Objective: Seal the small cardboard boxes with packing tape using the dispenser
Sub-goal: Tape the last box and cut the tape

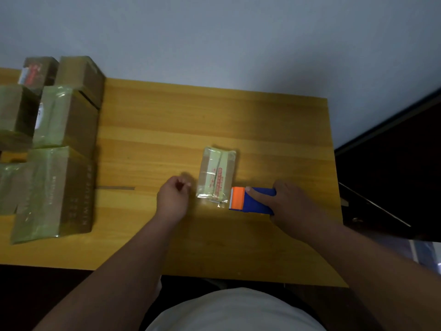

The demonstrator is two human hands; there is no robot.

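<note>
Spanning most of the view, a yellow wooden table [167,130] set against a pale wall [214,32]. Stacked along the left edge, a cluster of brown cardboard boxes [64,120], several wrapped in clear tape, the nearest one [52,194] printed with a column of characters down its side. At bottom centre, a white shirt [236,311] between two bare forearms. To the right of the table, dark furniture [391,175], details too dim to tell.

Right of centre on the table, a small box [216,177], long side running away from the camera, glossy with tape and showing red print along its middle seam. Touching its near right corner, the dispenser [250,200]: orange head against the box, blue body trailing right.

Gripping the blue body, the right hand [293,204], index finger laid straight along the top toward the orange head, remaining fingers wrapped over the back.

Just left of the box and apart from it, the left hand [173,198], fingers curled inward with thumb and fingertips close together, nothing visible between them.
</note>
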